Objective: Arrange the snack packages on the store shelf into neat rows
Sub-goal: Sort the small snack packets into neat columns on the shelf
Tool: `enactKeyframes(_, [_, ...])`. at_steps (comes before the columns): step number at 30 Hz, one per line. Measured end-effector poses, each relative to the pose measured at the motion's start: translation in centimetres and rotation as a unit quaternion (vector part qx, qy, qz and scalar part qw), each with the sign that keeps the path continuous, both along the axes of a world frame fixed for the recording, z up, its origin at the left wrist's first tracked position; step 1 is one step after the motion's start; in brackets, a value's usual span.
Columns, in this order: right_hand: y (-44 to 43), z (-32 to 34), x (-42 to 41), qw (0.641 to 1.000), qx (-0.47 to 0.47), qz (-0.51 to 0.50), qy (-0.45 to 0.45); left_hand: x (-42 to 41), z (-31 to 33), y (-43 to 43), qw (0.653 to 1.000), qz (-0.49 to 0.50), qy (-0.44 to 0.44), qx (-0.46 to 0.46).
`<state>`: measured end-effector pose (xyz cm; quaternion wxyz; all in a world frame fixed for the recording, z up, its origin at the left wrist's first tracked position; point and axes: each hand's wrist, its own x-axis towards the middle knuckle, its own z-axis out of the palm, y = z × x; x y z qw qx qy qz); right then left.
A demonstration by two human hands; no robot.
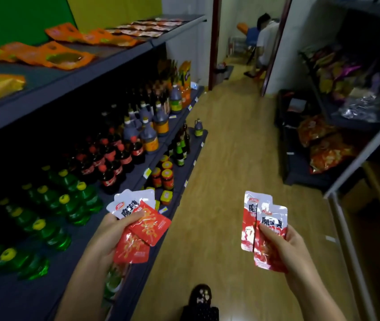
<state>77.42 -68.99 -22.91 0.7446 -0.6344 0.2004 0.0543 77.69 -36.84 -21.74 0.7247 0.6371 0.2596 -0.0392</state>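
My left hand point(112, 235) grips a fanned bunch of small red and white snack packets point(141, 224) over the edge of the lower shelf. My right hand point(284, 249) pinches two more red and white snack packets point(263, 228) upright above the wooden floor. On the top shelf point(73, 82) at the left lie orange snack packages point(64, 55), loosely spread. Farther along that shelf, small red and white packets point(147, 28) lie in rows.
Below the top shelf stand green bottles point(68, 202), cola bottles point(112, 163), dark sauce jugs point(149, 135) and jars point(166, 177). Across the aisle a second rack point(337, 126) holds snack bags. A person point(265, 40) sits beyond the doorway. My shoe point(200, 297) is on the floor.
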Motion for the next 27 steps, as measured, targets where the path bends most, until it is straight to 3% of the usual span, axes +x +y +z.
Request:
enactKeyframes(8, [-1.3, 4.0, 19.6, 0.997, -0.012, 0.01, -0.073, 19.8, 3.5, -2.4, 0.996, -0.036, -0.077, -0.002])
enactKeyframes(16, [-4.2, 1.4, 33.0, 0.999, 0.027, 0.041, -0.013, 33.4, 0.9, -8.3, 0.999, -0.017, -0.037, 0.022])
enactKeyframes(27, [-11.1, 4.9, 59.7, 0.98, 0.016, 0.189, -0.053, 50.7, 1.6, -14.9, 0.987, 0.147, -0.066, 0.002])
